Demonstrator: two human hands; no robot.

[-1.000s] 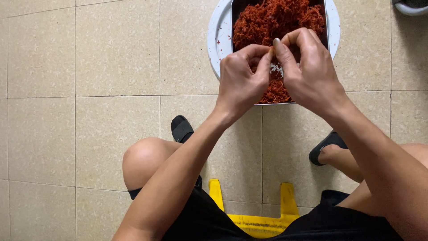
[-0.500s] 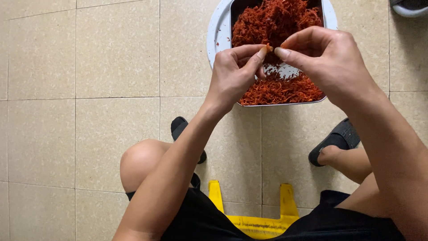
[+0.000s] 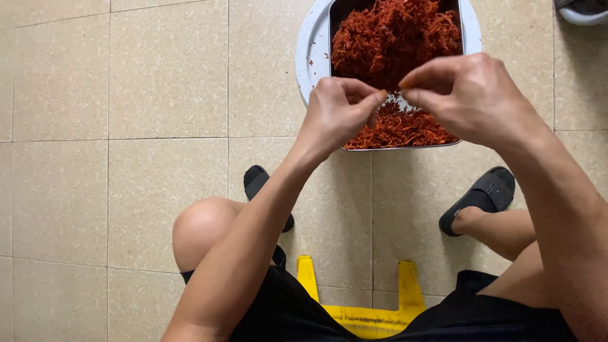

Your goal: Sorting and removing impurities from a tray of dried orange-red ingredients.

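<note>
A metal tray [image 3: 405, 147] heaped with red shredded strands [image 3: 392, 38] rests on a round white stool top [image 3: 310, 50] on the tiled floor. My left hand [image 3: 335, 114] and my right hand [image 3: 468, 95] hover over the tray's near half, fingertips pinched and nearly touching each other. Whatever small piece sits between the fingertips is too tiny to make out. A thinner layer of strands [image 3: 399, 126] lies under the hands.
I sit on a low yellow stool [image 3: 354, 310] with knees apart. Black slippers [image 3: 481, 196] are on my feet, one on each side of the tray. A grey object [image 3: 582, 9] pokes in at the top right corner. Beige floor tiles [image 3: 126, 126] spread to the left.
The view has shifted so the tray sits higher in the frame. Both hands stay pinched together over the strands, now a little lower over the tray's near edge.
</note>
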